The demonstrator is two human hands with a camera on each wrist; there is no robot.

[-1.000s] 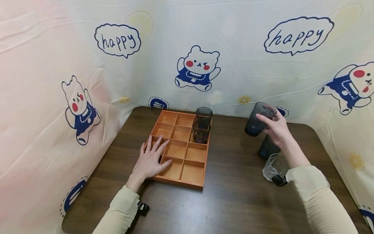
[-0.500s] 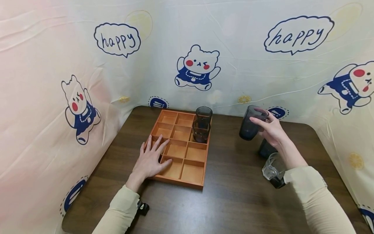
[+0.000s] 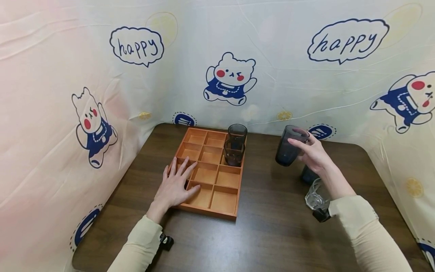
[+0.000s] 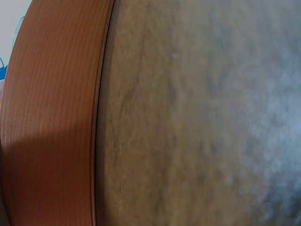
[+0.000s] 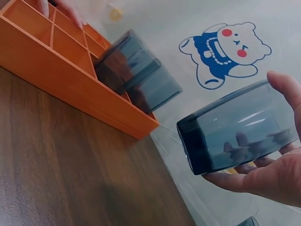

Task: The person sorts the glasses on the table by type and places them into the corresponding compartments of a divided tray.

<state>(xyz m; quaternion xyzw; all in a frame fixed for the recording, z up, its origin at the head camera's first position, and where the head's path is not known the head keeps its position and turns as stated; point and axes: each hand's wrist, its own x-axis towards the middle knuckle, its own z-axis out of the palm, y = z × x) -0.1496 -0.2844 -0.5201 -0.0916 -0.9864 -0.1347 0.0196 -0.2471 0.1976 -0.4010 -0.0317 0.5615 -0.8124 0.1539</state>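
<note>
My right hand (image 3: 316,155) holds a dark smoky-blue drinking glass (image 3: 288,148) above the table, right of the wooden box, with thumb and fingers around its side. In the right wrist view the same glass (image 5: 230,129) lies slantwise in the grip. My left hand (image 3: 174,189) rests with spread fingers on the left front part of the divided wooden box (image 3: 239,196). Two dark glasses, a nearer one (image 3: 233,154) and a farther one (image 3: 237,131), stand in the box's right-hand compartments at the back. The left wrist view shows the box's outer wall (image 4: 51,113) close up.
Behind my right hand another dark glass (image 3: 308,175) stands on the table (image 3: 272,234), partly hidden. Nearer sits a clear glass (image 3: 316,194), partly covered by my wrist. A printed cloth (image 3: 289,87) hangs behind the table.
My right hand has carried the dark glass left and somewhat lower, toward the box, and the glass is more upright. The left hand and the box have stayed put.
</note>
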